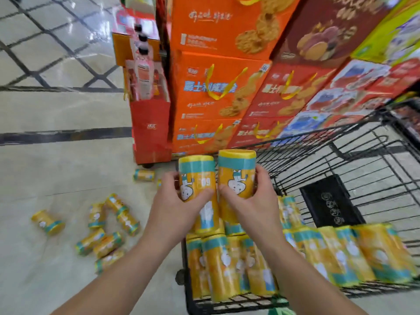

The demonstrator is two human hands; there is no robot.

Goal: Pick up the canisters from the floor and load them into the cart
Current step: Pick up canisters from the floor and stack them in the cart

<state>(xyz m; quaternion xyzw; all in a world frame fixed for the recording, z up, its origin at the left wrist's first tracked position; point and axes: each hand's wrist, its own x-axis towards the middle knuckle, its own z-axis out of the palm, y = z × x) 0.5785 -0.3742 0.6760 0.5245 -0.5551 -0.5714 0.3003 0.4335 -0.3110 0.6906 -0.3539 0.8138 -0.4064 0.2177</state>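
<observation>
My left hand (176, 201) grips one yellow canister (196, 172) with a teal band, and my right hand (254, 201) grips a second one (237, 171) beside it. Both canisters are held upright over the near left corner of the black wire cart (341, 142). Several like canisters (318, 253) lie in a row along the cart's near side. Several more canisters (109, 223) lie scattered on the floor to the left, and one (143, 175) lies farther off by a red stand.
A black bag (329, 201) lies on the cart's floor. Stacked orange and red biscuit boxes (218, 87) rise just beyond the cart. A red display stand (150, 123) holds bottles at the left. Pale tiled floor (56, 110) stretches to the left.
</observation>
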